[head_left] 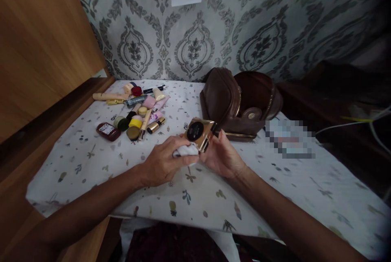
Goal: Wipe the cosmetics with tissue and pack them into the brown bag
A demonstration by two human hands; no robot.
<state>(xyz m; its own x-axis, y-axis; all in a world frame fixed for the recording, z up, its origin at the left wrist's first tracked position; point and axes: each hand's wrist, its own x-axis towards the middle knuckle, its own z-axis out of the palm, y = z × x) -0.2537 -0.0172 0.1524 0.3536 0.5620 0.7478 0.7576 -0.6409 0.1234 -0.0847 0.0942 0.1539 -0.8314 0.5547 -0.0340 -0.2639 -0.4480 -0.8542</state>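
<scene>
Over the middle of the table, my right hand (pixel 225 157) grips a shiny gold rectangular case (pixel 201 132) from below and the right. A black oval label covers part of its face, and a dark piece with gold bands shows at its right end. My left hand (pixel 159 162) is closed around a folded white cloth (pixel 185 151), which is up against the lower left of the case. The fingers beneath the case are partly hidden.
A brown leather bag (pixel 220 95) stands unzipped behind my right hand. Several cosmetic tubes and jars lie at the back left, with a dark red bottle (pixel 108 131) in front. A wooden panel (pixel 45 30) borders the left; a blurred-out flat item lies right.
</scene>
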